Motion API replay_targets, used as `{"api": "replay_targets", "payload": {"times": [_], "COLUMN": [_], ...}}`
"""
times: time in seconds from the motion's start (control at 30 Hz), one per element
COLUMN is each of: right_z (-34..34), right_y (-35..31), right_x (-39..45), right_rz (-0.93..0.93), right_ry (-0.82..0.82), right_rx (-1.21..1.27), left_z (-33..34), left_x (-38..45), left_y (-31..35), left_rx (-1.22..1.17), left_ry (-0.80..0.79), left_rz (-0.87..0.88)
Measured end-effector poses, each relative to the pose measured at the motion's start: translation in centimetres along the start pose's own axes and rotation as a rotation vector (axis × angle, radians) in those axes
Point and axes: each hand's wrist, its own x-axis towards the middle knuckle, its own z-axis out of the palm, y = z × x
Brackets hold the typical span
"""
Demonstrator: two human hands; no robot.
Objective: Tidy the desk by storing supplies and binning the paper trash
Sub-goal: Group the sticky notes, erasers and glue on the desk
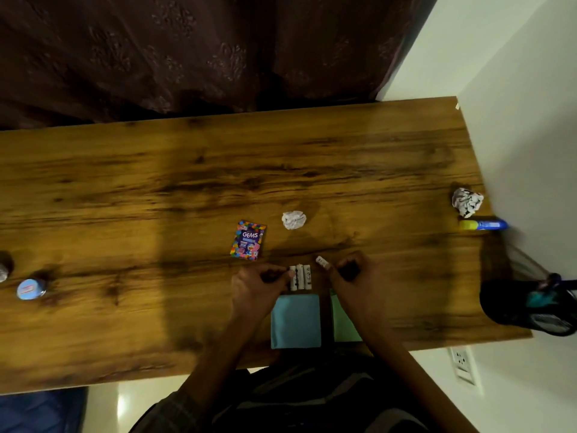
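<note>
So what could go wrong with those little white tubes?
The three white tubes lie side by side by the left hand; being round, they might roll apart if nudged. The right hand pinches a fourth tube only by its end, so it could slip. The glue stick lies close to the desk edge and might roll off.

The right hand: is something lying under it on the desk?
A green sheet lies under the right hand and wrist; only part of it shows. Its fingers pinch a small white battery. Anything else beneath is covered.
</note>
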Motion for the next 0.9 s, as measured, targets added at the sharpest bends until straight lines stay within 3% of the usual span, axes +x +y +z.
{"api": "replay_targets", "payload": {"times": [0.33,0.9], "right_z": [0.5,-0.6], "right_y": [-0.6,0.1], "right_x": [-1.4,0.5], "right_rz": [-0.127,-0.219], "right_ry": [-0.151,-0.25], "right_rx": [-0.265,-0.279], "left_z": [0.1,0.0], "left_x": [0.0,-0.2], "left_y": [-0.3,-0.2], "left_rx": [-0.024,-0.055], "left_ry": [0.014,0.008], "left_rz": [0.031,0.046]}}
